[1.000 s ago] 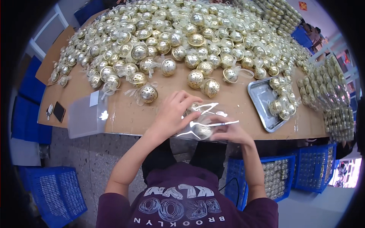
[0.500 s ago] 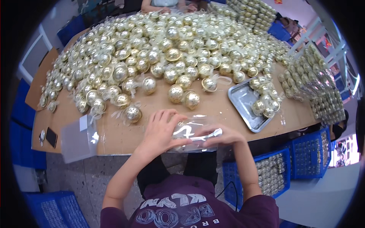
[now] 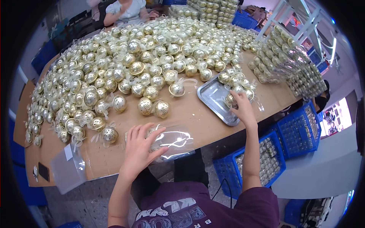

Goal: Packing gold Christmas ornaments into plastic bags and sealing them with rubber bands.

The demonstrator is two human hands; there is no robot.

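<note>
A clear plastic package (image 3: 175,141) lies at the table's front edge, light glinting off its top. My left hand (image 3: 140,149) is curled over its left end, thumb and fingers apart across the plastic. A bit of gold shows beneath that hand, mostly hidden. To the right, my right hand (image 3: 243,108) reaches over a grey metal tray (image 3: 213,99), thumb and fingers around a gold patterned ball (image 3: 229,100). More gold balls with pale ribbons (image 3: 237,79) lie at the tray's far right side.
A broad heap of gold ribboned balls (image 3: 114,68) covers much of the table. Packed stacks of balls (image 3: 281,57) stand at the right. Blue crates (image 3: 249,163) sit below the right edge. A phone (image 3: 43,171) and clear plastic sheet (image 3: 68,169) lie left. Another person (image 3: 127,11) sits across.
My right hand has left the plastic package and moved right to the balls in the tray. My left hand stays at the package. The view has shifted to the right.
</note>
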